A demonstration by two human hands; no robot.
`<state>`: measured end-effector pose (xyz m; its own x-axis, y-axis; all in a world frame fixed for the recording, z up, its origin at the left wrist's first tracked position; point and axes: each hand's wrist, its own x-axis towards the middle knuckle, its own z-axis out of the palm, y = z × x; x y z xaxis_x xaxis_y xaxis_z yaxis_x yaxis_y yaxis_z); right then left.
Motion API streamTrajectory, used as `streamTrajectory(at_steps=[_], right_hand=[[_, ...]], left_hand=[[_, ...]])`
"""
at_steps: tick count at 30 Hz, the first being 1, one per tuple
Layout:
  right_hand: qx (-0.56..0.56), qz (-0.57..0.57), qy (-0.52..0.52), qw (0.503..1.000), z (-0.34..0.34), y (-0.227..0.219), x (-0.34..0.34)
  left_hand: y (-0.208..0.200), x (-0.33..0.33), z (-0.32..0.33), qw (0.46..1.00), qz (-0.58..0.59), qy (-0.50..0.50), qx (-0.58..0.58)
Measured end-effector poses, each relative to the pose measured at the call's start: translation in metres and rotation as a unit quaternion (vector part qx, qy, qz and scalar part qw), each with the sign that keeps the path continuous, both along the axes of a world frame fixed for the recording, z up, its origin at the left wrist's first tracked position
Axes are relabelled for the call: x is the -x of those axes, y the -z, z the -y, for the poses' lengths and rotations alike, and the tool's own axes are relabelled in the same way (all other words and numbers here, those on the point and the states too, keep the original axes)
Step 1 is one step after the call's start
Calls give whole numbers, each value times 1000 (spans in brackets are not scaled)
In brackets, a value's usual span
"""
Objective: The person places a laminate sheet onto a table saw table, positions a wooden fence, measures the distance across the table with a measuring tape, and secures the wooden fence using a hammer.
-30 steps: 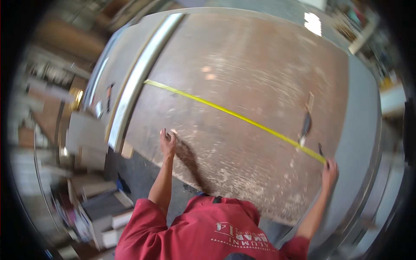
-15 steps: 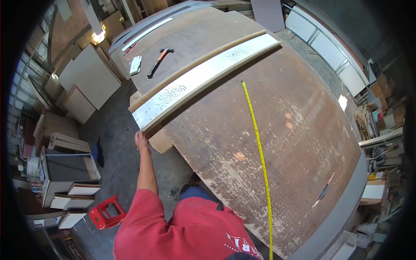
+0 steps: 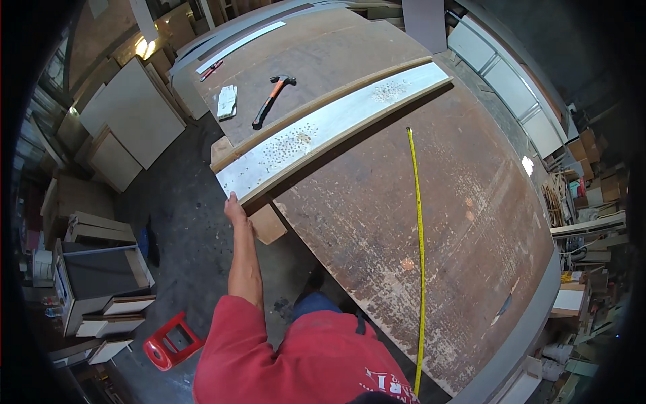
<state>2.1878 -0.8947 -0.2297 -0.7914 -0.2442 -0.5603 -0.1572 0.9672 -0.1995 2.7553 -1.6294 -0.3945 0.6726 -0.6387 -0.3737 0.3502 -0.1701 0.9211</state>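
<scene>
My left hand point(image 3: 235, 207) grips the near left end of a long white board point(image 3: 336, 118) with wood-coloured edges, thumb on its top face. The board lies slantwise across a large worn brown tabletop point(image 3: 350, 202), its left end jutting past the edge. Small dark specks, too small to name, are scattered in two patches on it. A yellow tape measure blade point(image 3: 421, 249) lies stretched over the tabletop, running from short of the board down to the lower edge of the picture. My right hand is out of view.
Beyond the board lie a claw hammer point(image 3: 272, 104) with an orange and black handle, a small white block point(image 3: 227, 102) and a red-handled tool point(image 3: 211, 71). A wooden piece point(image 3: 268, 225) sticks out below the board. A red stool point(image 3: 173, 341) and leaning panels point(image 3: 134, 114) stand to the left.
The view has shifted, so the board and tabletop sit farther right. My left thumb now shows on top of the board's end. The tape blade lies nearer the pale worn patch.
</scene>
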Motion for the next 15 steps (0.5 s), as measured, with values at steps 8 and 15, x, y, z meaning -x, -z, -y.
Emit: streamTrajectory(at_steps=[8, 15], right_hand=[[-20, 6, 25, 999, -30, -18, -31], [-19, -6, 15, 1000, -113, -32, -29]], left_hand=[[-8, -16, 61, 1000, -11, -15, 0], [27, -56, 80, 992, -42, 113, 49]])
